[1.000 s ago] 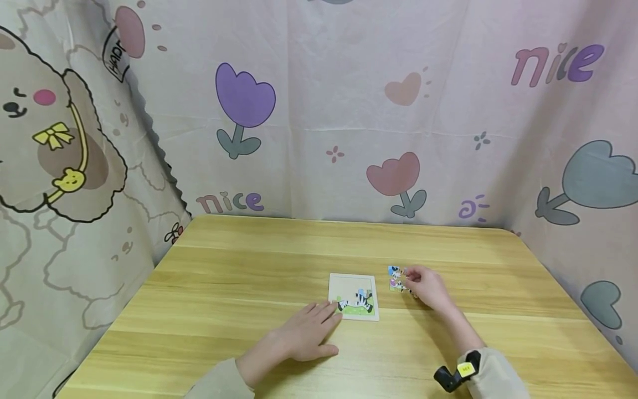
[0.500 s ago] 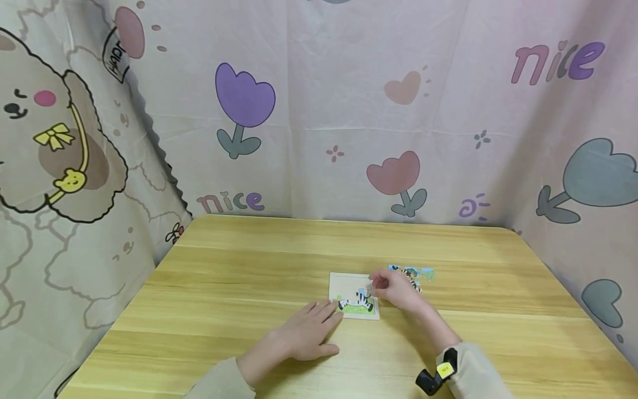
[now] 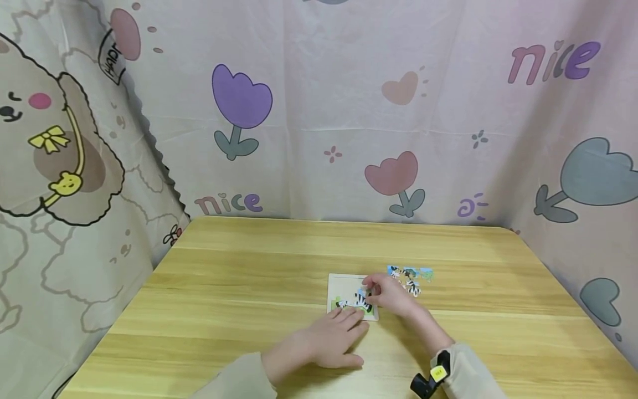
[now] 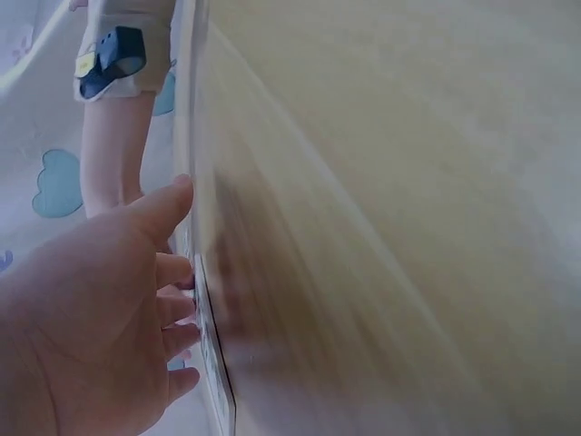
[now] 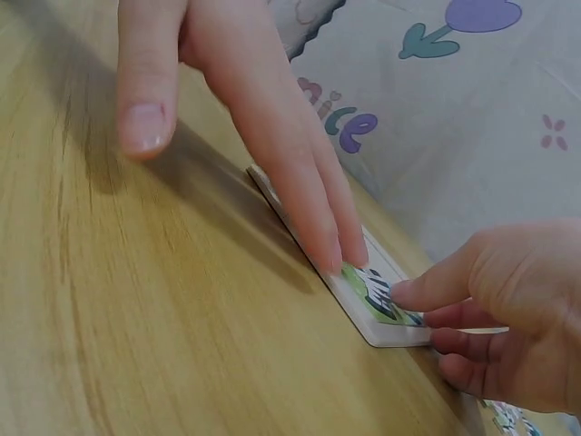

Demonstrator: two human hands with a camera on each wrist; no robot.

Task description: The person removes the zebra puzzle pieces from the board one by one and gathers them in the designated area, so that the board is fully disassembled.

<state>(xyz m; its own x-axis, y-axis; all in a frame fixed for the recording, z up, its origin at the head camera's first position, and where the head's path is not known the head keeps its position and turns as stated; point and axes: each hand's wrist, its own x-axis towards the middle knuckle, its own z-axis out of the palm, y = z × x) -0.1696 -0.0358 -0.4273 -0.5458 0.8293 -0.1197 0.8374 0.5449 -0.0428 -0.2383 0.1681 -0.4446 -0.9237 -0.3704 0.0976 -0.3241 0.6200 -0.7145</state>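
A square puzzle board (image 3: 343,285) lies on the table, its lower part filled with zebra pieces (image 3: 355,302). My left hand (image 3: 333,339) lies flat at the board's front edge, straight fingertips on the lower pieces; the left wrist view shows its palm and spread thumb (image 4: 162,207). Over the board's right side, my right hand (image 3: 391,296) pinches a small puzzle piece, mostly hidden by the thumb and curled fingers. In the right wrist view, the right thumb (image 5: 419,289) comes down over the zebra picture, close to the left fingertips.
Several loose puzzle pieces (image 3: 412,287) lie just right of the board, beyond my right hand. A black camera (image 3: 428,379) is strapped to the right wrist. Behind the wooden table (image 3: 239,266) hangs a printed curtain (image 3: 319,111).
My right hand has moved left from the loose pieces to the board, bringing one piece along. My left hand has slid right along the board's front edge.
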